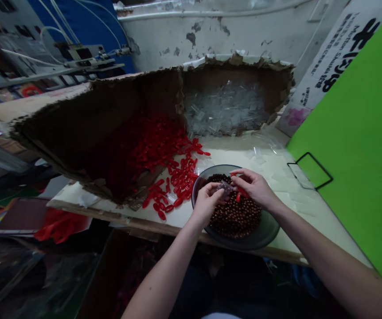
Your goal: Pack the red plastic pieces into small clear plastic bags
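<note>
A clear packet (226, 189) sits pinched in the left hand's (209, 201) fingers above a bowl (269, 230) of brown beads (235, 217) at the table's (310, 212) front edge.

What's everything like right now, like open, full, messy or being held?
Left hand: pinching a small bag
Right hand: fingers closed, with something red at them
Bowl: upright, partly filled
Brown beads: heaped in the bowl
Cardboard box: open at the front, edges torn
Red pieces: heaped in the box, some spilled out
Clear pieces: piled up
Wall: paint peeling
</note>
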The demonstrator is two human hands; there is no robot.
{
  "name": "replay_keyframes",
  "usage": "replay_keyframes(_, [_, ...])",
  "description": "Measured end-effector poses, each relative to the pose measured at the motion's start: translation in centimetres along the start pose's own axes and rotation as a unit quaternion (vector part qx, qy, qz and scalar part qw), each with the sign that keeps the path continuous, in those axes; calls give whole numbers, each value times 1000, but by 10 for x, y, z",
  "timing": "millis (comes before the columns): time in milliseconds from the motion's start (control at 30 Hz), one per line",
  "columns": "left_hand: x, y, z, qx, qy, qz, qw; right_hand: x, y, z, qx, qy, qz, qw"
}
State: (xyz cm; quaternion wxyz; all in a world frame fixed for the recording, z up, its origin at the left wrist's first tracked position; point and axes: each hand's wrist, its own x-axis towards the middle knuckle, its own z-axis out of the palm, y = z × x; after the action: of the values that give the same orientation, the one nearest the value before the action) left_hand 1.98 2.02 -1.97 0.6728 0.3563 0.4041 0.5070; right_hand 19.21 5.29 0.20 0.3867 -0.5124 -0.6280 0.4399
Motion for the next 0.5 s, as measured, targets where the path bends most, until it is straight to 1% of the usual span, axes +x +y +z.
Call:
replay_keyframes(133, [-2, 1, 1, 12, -11, -4, 1000, -7, -15, 9, -61, -9, -31, 998])
replay_keyframes(267, [-2, 1, 1, -8, -9, -13, 1000, -14, -14, 10, -109, 0, -77, 991])
replay_keyframes(400, [0, -2, 0, -11, -11, -11, 1000, -20, -8, 8, -96, 7, -70, 993])
replay_keyframes(500, [0, -3, -1, -6, -16, -10, 1000, -23, -10, 9, -69, 43, -61, 995])
